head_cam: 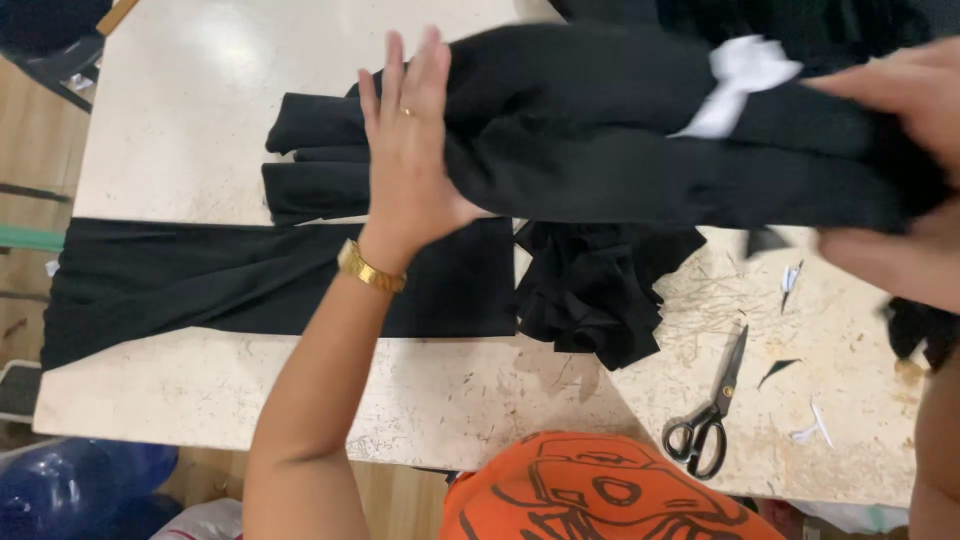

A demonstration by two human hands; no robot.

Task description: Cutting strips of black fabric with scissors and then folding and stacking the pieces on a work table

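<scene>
The person's arms are bare — no sleeves reach the wrists. The left hand (410,150) wears a thin gold ring on one finger and a gold bracelet at the wrist. Below, an orange garment with black line drawing shows; the right hand (900,170) shows no jewellery.

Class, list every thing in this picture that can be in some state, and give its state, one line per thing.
Left hand: open, flat, pressing on the folded black garment.
Right hand: gripping the garment's far end.
Folded black garment: bunched, partly folded, white tag showing.
Flat black cloth: spread out on the table.
Crumpled black cloth: heaped.
Scissors: closed, lying on the table, untouched.
</scene>
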